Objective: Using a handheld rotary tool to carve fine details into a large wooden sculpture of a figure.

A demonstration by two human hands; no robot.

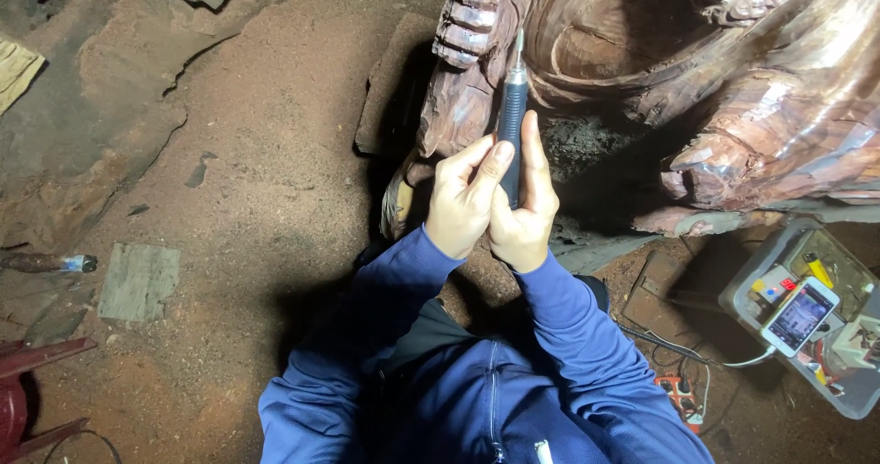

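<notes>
I am counting two bare hands (490,198), one slim dark pen-shaped rotary tool (511,120), one large reddish carved wooden sculpture (733,88), one white smartphone (800,315) and one clear plastic tray (848,395).

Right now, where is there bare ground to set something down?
The open dirt floor between the flat board and the wood carving is free. It is crowded on the other side: the clear bin holds a phone and parts, with cables beside it.

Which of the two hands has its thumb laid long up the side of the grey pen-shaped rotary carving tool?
The right hand: its thumb runs up along the grey pen-shaped rotary carving tool. The left hand bends its fingertips against the tool from the other side.
</notes>
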